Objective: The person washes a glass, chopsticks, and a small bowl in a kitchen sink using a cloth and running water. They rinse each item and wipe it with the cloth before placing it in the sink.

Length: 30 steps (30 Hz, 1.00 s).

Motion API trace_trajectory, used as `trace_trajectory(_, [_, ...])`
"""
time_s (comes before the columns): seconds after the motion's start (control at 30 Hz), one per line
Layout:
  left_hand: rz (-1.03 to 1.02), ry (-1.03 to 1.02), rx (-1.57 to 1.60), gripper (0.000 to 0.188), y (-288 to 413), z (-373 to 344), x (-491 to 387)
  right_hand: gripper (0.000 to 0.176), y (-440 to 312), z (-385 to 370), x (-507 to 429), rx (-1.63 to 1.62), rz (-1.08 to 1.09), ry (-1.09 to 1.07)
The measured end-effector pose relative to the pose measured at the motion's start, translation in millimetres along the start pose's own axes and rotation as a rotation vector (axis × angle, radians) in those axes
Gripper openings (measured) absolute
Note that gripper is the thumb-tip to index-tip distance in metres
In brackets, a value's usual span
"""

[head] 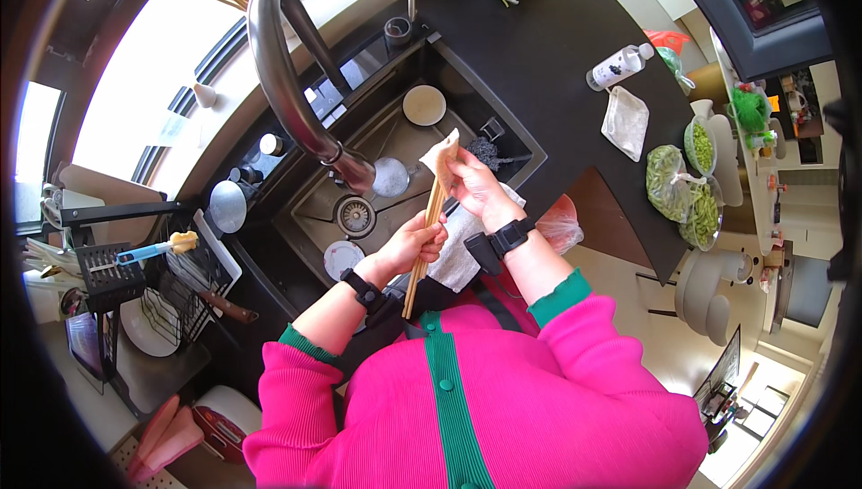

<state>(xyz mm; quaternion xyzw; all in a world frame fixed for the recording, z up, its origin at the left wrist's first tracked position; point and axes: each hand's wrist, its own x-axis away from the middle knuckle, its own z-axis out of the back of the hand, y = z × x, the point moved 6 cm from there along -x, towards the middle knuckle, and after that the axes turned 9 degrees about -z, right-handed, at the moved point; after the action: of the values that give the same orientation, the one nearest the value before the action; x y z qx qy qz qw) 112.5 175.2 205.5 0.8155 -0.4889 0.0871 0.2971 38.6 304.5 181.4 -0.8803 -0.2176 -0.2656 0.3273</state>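
My left hand (415,244) grips a bundle of several wooden chopsticks (419,278) around their middle, above the front edge of the dark sink (296,217). With my right hand (473,181) I hold a pale cloth (441,154) wrapped about the upper ends of the chopsticks. Below, in the basin, lie a small plate (344,260), a round bowl or dish (424,106), a clear round dish (391,177) and a steel-wool scourer (485,151). A white towel (458,256) hangs over the sink's front edge, partly hidden by my arms.
A curved metal faucet (269,51) arches over the basin. At left stands a black dish rack (111,280) with utensils and a cleaver with a wooden handle (232,306). On the right counter are a bottle (619,67), a folded cloth (625,123) and green beans (668,182) in a bag.
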Motion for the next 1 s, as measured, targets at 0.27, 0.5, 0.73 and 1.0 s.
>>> trace_trajectory(0.27, [-0.02, -0.079, 0.131, 0.012, 8.4, -21.0, -4.9, 0.041, -20.2, -22.3, -6.0, 0.321, 0.028, -0.012])
trace_trajectory(0.5, [-0.019, 0.065, 0.039, 0.021, 16.7, -20.4, -8.6, 0.051, -29.6, 1.1, -35.7, 0.789, 0.245, 0.383])
trace_trajectory(0.73, [0.008, 0.084, 0.009, 0.016, 20.1, -14.3, -1.9, 0.023, -11.9, -20.3, -22.0, 0.352, 0.064, -0.03])
trace_trajectory(1.0, [-0.063, 0.126, -0.075, 0.01, 3.6, -15.4, -9.1, 0.054, -31.3, -12.0, -26.9, 0.937, 0.318, 0.447])
